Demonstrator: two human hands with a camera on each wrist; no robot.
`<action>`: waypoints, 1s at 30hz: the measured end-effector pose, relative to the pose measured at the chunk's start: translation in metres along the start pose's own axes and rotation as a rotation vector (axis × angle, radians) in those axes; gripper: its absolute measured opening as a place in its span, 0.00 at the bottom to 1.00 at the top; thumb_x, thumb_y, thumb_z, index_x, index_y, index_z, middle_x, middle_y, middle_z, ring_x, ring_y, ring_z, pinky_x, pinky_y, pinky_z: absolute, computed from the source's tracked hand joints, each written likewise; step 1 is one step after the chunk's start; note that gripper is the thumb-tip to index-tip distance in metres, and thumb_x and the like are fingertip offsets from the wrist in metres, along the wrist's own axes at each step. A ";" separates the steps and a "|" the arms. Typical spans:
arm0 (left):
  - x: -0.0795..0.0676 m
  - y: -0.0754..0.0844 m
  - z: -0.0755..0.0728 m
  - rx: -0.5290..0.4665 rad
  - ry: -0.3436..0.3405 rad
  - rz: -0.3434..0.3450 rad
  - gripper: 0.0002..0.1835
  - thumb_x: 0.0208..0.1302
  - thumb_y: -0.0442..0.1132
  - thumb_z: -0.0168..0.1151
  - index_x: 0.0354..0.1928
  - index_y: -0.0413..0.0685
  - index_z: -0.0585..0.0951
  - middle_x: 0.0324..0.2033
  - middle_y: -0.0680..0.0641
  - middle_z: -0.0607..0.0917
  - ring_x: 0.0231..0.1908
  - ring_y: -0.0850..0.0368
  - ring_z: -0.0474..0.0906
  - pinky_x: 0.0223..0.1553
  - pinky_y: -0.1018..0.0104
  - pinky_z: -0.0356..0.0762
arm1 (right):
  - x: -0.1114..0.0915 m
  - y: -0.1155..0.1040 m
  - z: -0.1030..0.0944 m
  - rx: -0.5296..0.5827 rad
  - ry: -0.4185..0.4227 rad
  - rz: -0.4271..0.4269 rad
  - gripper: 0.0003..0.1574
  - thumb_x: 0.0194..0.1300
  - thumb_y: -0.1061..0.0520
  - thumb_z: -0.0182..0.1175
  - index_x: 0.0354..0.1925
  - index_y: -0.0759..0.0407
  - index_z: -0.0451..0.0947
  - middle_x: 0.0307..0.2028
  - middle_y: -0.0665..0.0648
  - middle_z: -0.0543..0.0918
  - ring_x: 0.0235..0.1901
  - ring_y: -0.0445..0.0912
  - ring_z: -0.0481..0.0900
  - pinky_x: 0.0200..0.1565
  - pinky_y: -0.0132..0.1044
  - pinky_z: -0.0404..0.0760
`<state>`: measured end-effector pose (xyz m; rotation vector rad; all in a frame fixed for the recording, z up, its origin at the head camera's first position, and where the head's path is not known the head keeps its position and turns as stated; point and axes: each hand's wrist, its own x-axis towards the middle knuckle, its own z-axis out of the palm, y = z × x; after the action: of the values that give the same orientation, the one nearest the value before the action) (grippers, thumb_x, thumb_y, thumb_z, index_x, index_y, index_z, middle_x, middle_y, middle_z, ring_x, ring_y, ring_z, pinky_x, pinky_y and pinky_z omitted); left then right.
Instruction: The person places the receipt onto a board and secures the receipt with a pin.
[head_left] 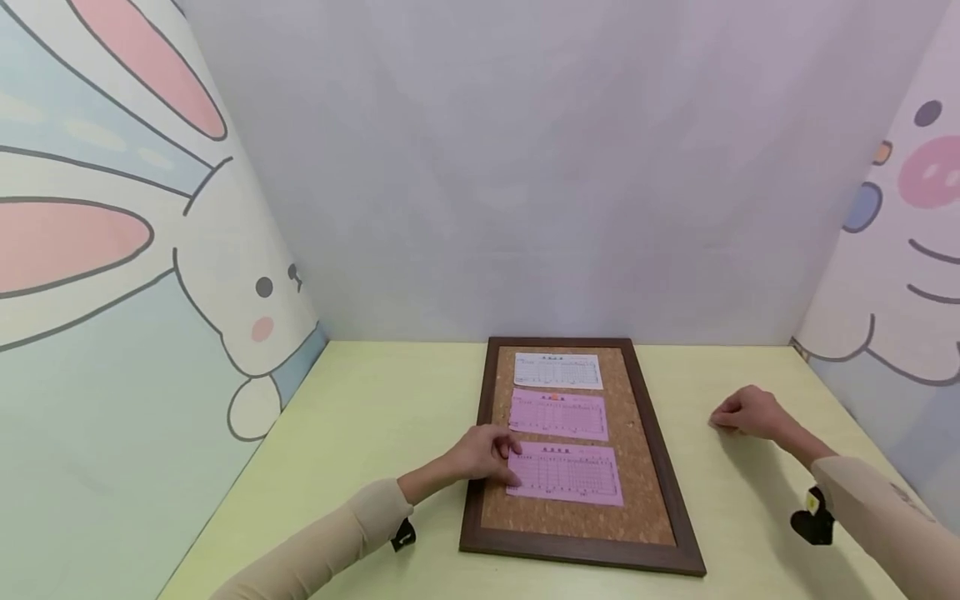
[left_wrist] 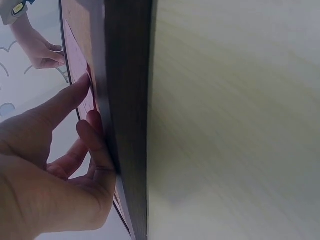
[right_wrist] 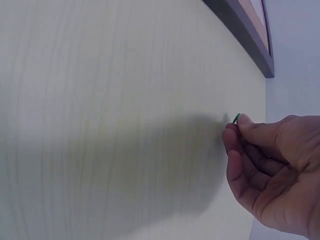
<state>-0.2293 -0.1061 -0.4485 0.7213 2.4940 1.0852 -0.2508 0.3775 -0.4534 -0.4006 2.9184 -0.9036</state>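
Observation:
A lined pink paper form (head_left: pixel 566 473) lies lowest on the framed cork board (head_left: pixel 648 492). Over its left edge rests my left hand (head_left: pixel 480 454), thumb and a finger spread apart on the paper. From the left wrist view, the fingertips touch the pink form (left_wrist: pixel 76 57) just inside the dark frame, other fingers loosely bent. Off to the right of the board, my right hand (head_left: pixel 752 412) is low over the table. Between its thumb and forefinger it pinches a small green thumbtack (right_wrist: pixel 236 118), mostly covered by the fingertips.
Above the lowest form lie another pink form (head_left: pixel 558 417) with an orange tack (head_left: pixel 554 397) at its top, and a white form (head_left: pixel 558 372). The board lies flat on the pale yellow table (head_left: pixel 397 400). Cartoon-printed panels stand left and right, a grey backdrop (head_left: pixel 525 183) behind.

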 end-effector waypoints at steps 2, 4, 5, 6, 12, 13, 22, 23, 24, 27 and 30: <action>0.000 -0.001 0.000 0.005 0.004 0.005 0.19 0.45 0.31 0.83 0.40 0.36 0.83 0.30 0.43 0.79 0.26 0.62 0.68 0.25 0.75 0.66 | 0.003 -0.013 0.004 0.047 -0.033 0.009 0.13 0.68 0.57 0.66 0.33 0.68 0.87 0.22 0.50 0.85 0.22 0.35 0.75 0.26 0.31 0.74; 0.001 -0.002 -0.001 0.014 0.009 0.007 0.20 0.45 0.31 0.83 0.40 0.36 0.83 0.30 0.44 0.79 0.26 0.62 0.69 0.26 0.75 0.66 | 0.006 -0.034 0.006 0.084 -0.080 0.053 0.15 0.71 0.58 0.63 0.38 0.72 0.86 0.26 0.54 0.87 0.26 0.36 0.79 0.29 0.32 0.79; 0.001 -0.002 -0.002 0.016 0.011 0.005 0.20 0.45 0.32 0.83 0.40 0.37 0.83 0.30 0.45 0.79 0.26 0.62 0.69 0.26 0.75 0.66 | 0.008 -0.044 0.008 0.110 -0.094 0.056 0.15 0.72 0.59 0.62 0.40 0.73 0.85 0.28 0.56 0.88 0.27 0.37 0.81 0.31 0.32 0.81; 0.001 -0.002 -0.002 0.016 0.010 0.000 0.20 0.45 0.32 0.83 0.40 0.37 0.83 0.30 0.45 0.79 0.27 0.62 0.69 0.26 0.75 0.66 | 0.010 -0.055 0.011 0.134 -0.109 0.062 0.16 0.72 0.59 0.62 0.42 0.74 0.85 0.30 0.58 0.89 0.29 0.38 0.82 0.32 0.33 0.83; 0.000 -0.003 0.000 0.012 0.009 -0.020 0.19 0.46 0.32 0.83 0.40 0.38 0.83 0.30 0.46 0.79 0.27 0.62 0.69 0.26 0.75 0.66 | 0.015 -0.122 0.042 0.202 -0.149 -0.063 0.11 0.70 0.59 0.65 0.39 0.69 0.87 0.29 0.55 0.86 0.28 0.38 0.77 0.29 0.31 0.77; 0.000 -0.004 0.000 0.011 0.010 -0.021 0.19 0.46 0.32 0.83 0.40 0.38 0.83 0.30 0.46 0.79 0.27 0.62 0.69 0.26 0.75 0.66 | 0.016 -0.132 0.050 0.205 -0.155 -0.090 0.10 0.69 0.60 0.65 0.38 0.67 0.87 0.28 0.54 0.86 0.27 0.37 0.74 0.28 0.30 0.74; 0.005 -0.003 0.000 0.015 0.003 -0.010 0.19 0.48 0.32 0.82 0.41 0.38 0.84 0.31 0.46 0.78 0.27 0.63 0.69 0.27 0.75 0.66 | 0.015 -0.164 0.107 0.194 -0.206 -0.390 0.06 0.66 0.58 0.68 0.33 0.57 0.89 0.30 0.48 0.88 0.29 0.31 0.74 0.30 0.27 0.76; 0.006 -0.003 0.001 0.015 0.002 -0.008 0.19 0.47 0.32 0.82 0.41 0.38 0.84 0.30 0.46 0.78 0.27 0.63 0.69 0.27 0.75 0.67 | 0.015 -0.164 0.108 0.184 -0.202 -0.388 0.05 0.66 0.57 0.69 0.33 0.56 0.89 0.31 0.48 0.88 0.29 0.32 0.74 0.30 0.27 0.76; 0.006 -0.003 0.001 0.018 0.002 -0.009 0.19 0.47 0.32 0.82 0.41 0.38 0.84 0.30 0.46 0.78 0.27 0.63 0.69 0.27 0.75 0.67 | 0.014 -0.163 0.109 0.174 -0.193 -0.388 0.05 0.66 0.57 0.69 0.32 0.55 0.88 0.31 0.48 0.87 0.30 0.32 0.74 0.30 0.27 0.76; 0.006 -0.003 0.001 0.032 0.006 -0.017 0.19 0.47 0.33 0.82 0.40 0.39 0.84 0.30 0.47 0.78 0.28 0.63 0.69 0.28 0.75 0.66 | 0.013 -0.160 0.109 0.154 -0.178 -0.372 0.04 0.65 0.58 0.69 0.32 0.55 0.88 0.31 0.48 0.85 0.31 0.33 0.72 0.32 0.27 0.75; 0.006 -0.003 0.002 0.038 0.009 -0.033 0.19 0.46 0.33 0.83 0.40 0.40 0.84 0.30 0.48 0.78 0.28 0.63 0.69 0.28 0.75 0.66 | 0.012 -0.158 0.109 0.105 -0.175 -0.363 0.04 0.64 0.59 0.70 0.31 0.55 0.88 0.31 0.47 0.85 0.32 0.33 0.72 0.34 0.28 0.76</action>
<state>-0.2338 -0.1036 -0.4528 0.6847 2.5316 1.0341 -0.2113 0.1891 -0.4540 -0.9702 2.6691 -0.9968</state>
